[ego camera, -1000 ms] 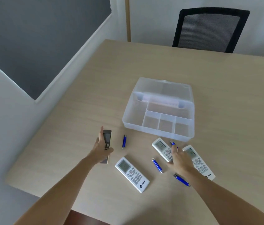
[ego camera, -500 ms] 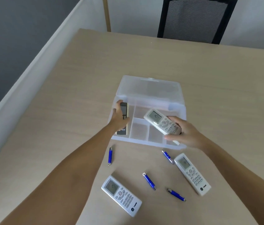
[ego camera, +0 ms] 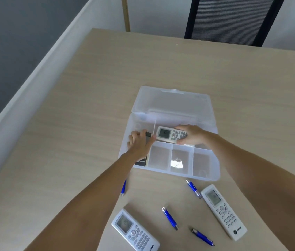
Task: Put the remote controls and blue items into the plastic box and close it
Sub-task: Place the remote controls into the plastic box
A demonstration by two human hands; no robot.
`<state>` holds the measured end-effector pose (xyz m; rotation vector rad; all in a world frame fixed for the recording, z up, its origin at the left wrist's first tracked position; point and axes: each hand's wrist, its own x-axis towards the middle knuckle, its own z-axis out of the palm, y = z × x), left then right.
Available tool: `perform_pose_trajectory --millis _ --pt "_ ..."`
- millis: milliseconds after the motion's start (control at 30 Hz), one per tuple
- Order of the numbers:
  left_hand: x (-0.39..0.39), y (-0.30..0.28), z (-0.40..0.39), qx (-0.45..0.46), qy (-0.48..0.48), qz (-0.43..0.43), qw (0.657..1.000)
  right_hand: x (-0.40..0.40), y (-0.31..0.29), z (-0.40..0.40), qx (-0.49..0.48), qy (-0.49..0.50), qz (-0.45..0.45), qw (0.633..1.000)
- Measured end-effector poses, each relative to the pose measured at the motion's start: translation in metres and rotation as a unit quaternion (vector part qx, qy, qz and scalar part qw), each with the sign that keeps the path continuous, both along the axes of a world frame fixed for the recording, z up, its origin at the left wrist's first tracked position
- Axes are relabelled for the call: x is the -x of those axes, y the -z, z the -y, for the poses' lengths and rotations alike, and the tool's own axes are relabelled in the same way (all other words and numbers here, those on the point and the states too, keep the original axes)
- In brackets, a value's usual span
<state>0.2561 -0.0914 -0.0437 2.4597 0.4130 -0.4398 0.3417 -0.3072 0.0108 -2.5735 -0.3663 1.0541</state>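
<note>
The clear plastic box (ego camera: 206, 175) lies open on the table, lid (ego camera: 174, 102) tipped back. My left hand (ego camera: 140, 144) holds a dark remote (ego camera: 141, 161) in the box's left compartment. My right hand (ego camera: 191, 134) grips a white remote (ego camera: 170, 134) low in the long rear compartment. Two more white remotes lie on the table: one near the front edge (ego camera: 135, 230), one at the right (ego camera: 222, 211). Several blue pen-like items lie loose: one beside my left forearm (ego camera: 123, 188), one by the box front (ego camera: 193, 188), two in the middle (ego camera: 170, 218) (ego camera: 202, 236).
A black mesh chair (ego camera: 232, 19) stands behind the table's far edge. A white ledge and grey wall panel (ego camera: 16, 51) run along the left side. The box's three small front compartments (ego camera: 180, 158) hold nothing.
Both hands have gone deeper into the box. The white remote has dropped from above the dividers into the rear compartment, and the dark remote has sunk into the left compartment.
</note>
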Motion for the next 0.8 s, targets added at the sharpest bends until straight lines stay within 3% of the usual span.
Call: perform_pose_trajectory --millis 233,367,467,533,633,700,800 --pt "-0.003 -0.001 0.007 -0.002 -0.005 -0.019 1.0 0.009 0.013 -0.016 0.087 -0.04 -0.011 0.995" --pt "-0.002 -0.014 0.003 -0.018 0.022 -0.058 0.998 0.025 -0.009 -0.024 0.017 -0.018 -0.001 1.0" --pt "0.017 -0.034 0.002 -0.017 0.045 0.032 0.998 0.049 -0.026 -0.009 -0.075 0.039 0.128 0.988" --pt "0.043 -0.048 -0.002 0.009 0.061 0.122 0.991 0.075 -0.036 0.015 -0.132 0.066 0.252 0.957" --pt "0.105 -0.056 -0.017 0.016 0.191 0.159 0.969 0.128 -0.034 0.065 -0.146 0.106 0.358 0.916" --pt "0.151 -0.051 -0.029 0.011 0.303 0.125 0.945 0.166 -0.024 0.1 -0.114 0.129 0.334 0.927" --pt "0.203 -0.037 -0.036 0.004 0.365 0.051 0.93 0.215 -0.002 0.137 -0.054 0.143 0.221 0.963"
